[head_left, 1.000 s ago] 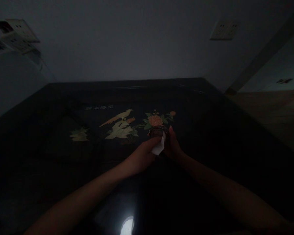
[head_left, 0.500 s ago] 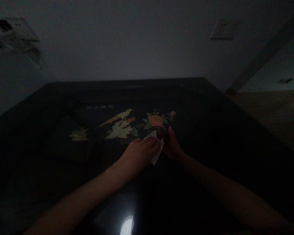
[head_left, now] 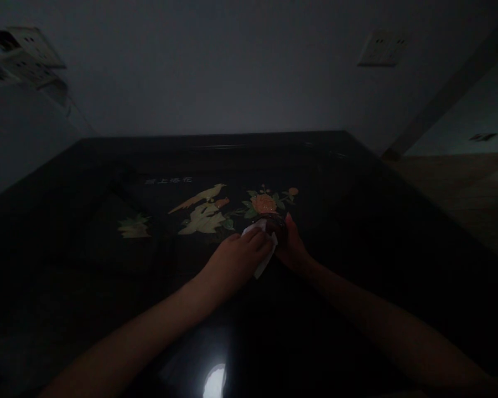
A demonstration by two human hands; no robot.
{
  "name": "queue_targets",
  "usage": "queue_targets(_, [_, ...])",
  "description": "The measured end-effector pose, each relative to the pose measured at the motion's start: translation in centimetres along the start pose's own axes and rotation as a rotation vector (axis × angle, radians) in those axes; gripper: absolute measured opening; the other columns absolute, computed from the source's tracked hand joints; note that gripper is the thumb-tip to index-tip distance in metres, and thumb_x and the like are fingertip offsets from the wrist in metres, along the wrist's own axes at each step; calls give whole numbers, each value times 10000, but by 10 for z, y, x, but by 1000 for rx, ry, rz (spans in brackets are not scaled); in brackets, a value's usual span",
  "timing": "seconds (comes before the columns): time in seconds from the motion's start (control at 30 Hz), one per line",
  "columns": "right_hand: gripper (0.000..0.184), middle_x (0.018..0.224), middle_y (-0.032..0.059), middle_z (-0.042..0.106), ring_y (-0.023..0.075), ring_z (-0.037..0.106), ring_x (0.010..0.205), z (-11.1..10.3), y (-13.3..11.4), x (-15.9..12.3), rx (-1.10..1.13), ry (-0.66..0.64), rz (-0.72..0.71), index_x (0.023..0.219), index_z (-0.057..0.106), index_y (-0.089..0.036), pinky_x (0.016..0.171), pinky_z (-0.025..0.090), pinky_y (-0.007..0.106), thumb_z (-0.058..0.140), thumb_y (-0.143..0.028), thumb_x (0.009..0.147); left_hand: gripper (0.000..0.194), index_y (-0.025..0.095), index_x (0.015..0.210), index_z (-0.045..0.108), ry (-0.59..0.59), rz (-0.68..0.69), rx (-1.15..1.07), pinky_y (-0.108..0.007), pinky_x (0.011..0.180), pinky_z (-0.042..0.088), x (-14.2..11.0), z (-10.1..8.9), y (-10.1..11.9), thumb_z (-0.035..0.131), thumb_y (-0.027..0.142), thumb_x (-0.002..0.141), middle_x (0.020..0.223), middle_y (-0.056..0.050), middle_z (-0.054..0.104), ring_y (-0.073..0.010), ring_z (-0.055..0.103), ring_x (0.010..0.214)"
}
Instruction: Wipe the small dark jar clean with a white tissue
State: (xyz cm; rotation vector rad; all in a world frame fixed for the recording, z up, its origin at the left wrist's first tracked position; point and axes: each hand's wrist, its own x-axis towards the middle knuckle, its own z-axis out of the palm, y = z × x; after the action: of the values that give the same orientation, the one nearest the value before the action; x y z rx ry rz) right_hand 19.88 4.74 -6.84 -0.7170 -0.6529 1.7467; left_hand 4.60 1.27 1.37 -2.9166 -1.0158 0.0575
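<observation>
The scene is very dim. A small dark round object (head_left: 276,224), perhaps a little bowl or jar, stands on a glossy black table (head_left: 357,232) with a bird-and-flower inlay (head_left: 216,207). My right hand (head_left: 290,246) is wrapped round the object's right side. My left hand (head_left: 236,260) presses a white tissue (head_left: 262,260) against its left rim, fingers closed over the tissue. What the object is exactly I cannot make out.
A pale wall rises behind the table with a socket plate (head_left: 382,48) at the upper right and boxes (head_left: 25,55) at the upper left. A lamp reflection (head_left: 213,381) glares on the near tabletop. Bare floor (head_left: 473,188) lies to the right.
My left hand has moved up and over the object's rim with the tissue, from beside it to on top. The right hand has stayed in place.
</observation>
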Motion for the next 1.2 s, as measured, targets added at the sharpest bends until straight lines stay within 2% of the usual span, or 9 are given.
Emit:
queue_targets(0.1, [511,887,22,734,213,669,905,0,-1,-1,-3,-18,9,988,687,-227,880,494,338,603,-656,723,410,117,1267,476,-34,-1,-78,-362,834,562,0,-1,3,427,37,868,1278,-145,573,-257,575,1176])
queue_targets(0.3, [514,846,35,731,243,672,897,2,-5,-3,-32,-20,13,962,682,-232,869,497,382,565,-679,736,600,122,1341,406,-6,-26,-461,-351,996,488,2,0,3,445,-36,764,1399,-154,498,-232,533,1251])
queue_targets(0.43, [516,855,41,726,254,665,891,4,-8,-4,-52,-5,5,945,680,-242,874,491,398,576,-692,715,427,130,1183,549,47,-130,-839,-303,962,493,6,2,3,421,-16,803,1235,-100,644,-178,623,1110])
queue_targets(0.57, [507,848,49,719,251,663,873,5,-9,-5,-56,6,-5,967,668,-237,857,489,396,550,-676,741,528,167,1296,513,21,-137,-968,-337,923,512,7,1,5,373,-21,823,1194,-82,676,-187,641,1064])
queue_targets(0.7, [515,829,48,719,249,665,852,5,-9,-4,-45,11,-4,990,662,-234,833,496,394,519,-672,760,628,172,1420,365,40,-72,-859,-384,1032,446,4,1,8,388,-12,821,1379,-131,552,-203,552,1232])
queue_targets(0.8, [509,833,41,721,246,668,849,4,-9,-4,-30,0,14,984,660,-238,822,501,392,515,-672,764,618,141,1423,338,-9,-60,-671,-354,1046,442,2,2,9,411,4,825,1430,-147,496,-201,516,1279])
queue_targets(1.0, [425,881,20,731,230,658,901,4,-9,-4,13,1,16,964,669,-248,868,490,368,562,-611,769,501,109,1382,404,-25,-15,-208,-395,985,487,0,-3,4,399,47,885,1419,-143,510,-242,472,1319])
queue_targets(1.1, [396,897,16,733,221,656,925,3,-6,-2,23,11,31,954,677,-245,867,492,353,571,-582,775,461,118,1343,468,-4,2,-58,-405,970,492,0,-4,1,416,55,889,1383,-137,548,-246,485,1307])
queue_targets(1.2, [394,898,8,730,209,658,924,0,-3,0,29,12,11,952,684,-245,846,499,336,558,-579,786,442,112,1330,496,30,-36,43,-450,1037,442,1,-1,3,421,69,897,1392,-142,540,-253,453,1332])
